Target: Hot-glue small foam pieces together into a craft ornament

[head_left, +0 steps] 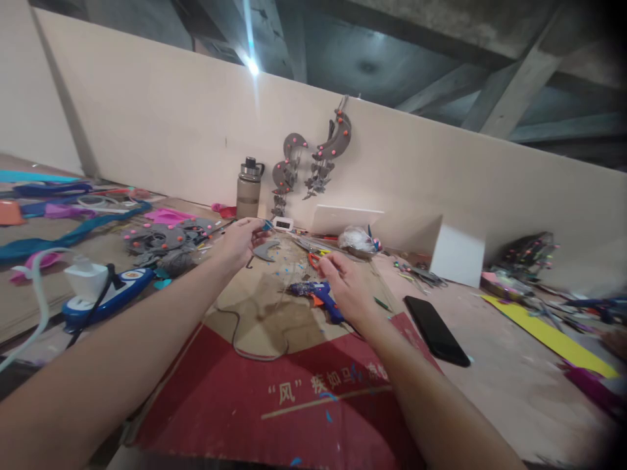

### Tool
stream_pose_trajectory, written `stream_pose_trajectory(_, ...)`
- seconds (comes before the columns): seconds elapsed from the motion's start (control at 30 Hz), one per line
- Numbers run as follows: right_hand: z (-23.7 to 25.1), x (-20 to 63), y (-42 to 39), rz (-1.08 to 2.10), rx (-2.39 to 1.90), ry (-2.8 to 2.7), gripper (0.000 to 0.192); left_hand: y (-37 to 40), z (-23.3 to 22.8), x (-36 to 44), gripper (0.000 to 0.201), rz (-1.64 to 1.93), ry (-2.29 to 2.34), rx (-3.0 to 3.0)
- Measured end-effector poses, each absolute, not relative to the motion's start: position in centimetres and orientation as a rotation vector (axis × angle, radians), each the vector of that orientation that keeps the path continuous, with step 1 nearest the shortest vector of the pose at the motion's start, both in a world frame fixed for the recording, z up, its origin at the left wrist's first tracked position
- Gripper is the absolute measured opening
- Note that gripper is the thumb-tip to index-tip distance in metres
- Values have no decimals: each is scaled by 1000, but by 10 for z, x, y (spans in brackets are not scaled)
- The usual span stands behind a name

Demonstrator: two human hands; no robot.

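Note:
My left hand (241,240) is raised over the cardboard sheet (274,391), its fingertips pinched on a small blue piece (267,225). A grey crescent-shaped felt piece (267,250) hangs just below that hand; whether it is held or lying on the cardboard I cannot tell. My right hand (345,284) reaches over a blue hot glue gun (318,295) lying on the cardboard, fingers curled near something small and orange (314,258). The glue gun's grey cord (245,343) loops toward me.
A black phone (435,329) lies right of the cardboard. A grey water bottle (249,189) stands at the back wall, where grey moon-shaped hangings (313,160) are pinned. A blue and white power strip (105,294), felt cutouts (161,238) and coloured strips lie left; yellow sheet (548,333) right.

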State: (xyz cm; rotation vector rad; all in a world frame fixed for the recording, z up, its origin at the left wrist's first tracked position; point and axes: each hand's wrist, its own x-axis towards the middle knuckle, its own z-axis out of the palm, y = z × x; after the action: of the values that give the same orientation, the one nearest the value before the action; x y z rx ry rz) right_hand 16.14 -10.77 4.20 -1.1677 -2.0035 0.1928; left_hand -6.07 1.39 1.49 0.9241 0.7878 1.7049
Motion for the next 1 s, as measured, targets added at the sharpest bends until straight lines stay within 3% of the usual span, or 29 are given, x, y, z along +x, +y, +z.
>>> stream_pose_trajectory(0.17,32,184,-83,164,-1911,-2398,37,10,17,-59,12,1721,742,891)
stream_pose_trajectory(0.3,8,185,-73,147,-1959,-2502,29,7,26,-59,7,1765,668,794)
stream_pose_trajectory(0.43,1,186,-65,334,-2015,-2297,23,7,39,-68,3,1774,511,513)
stream_pose_trajectory(0.7,10,190,-59,140,-1413,-1653,30,7,53,-86,5,1871,396,468)
stream_pose_trajectory(0.9,17,165,-77,484,-1024,-1560,26,-5,30,-47,14,1744,696,829)
stream_pose_trajectory(1.0,14,160,-82,470,-1028,-1639,23,-15,22,-28,18,1704,743,951)
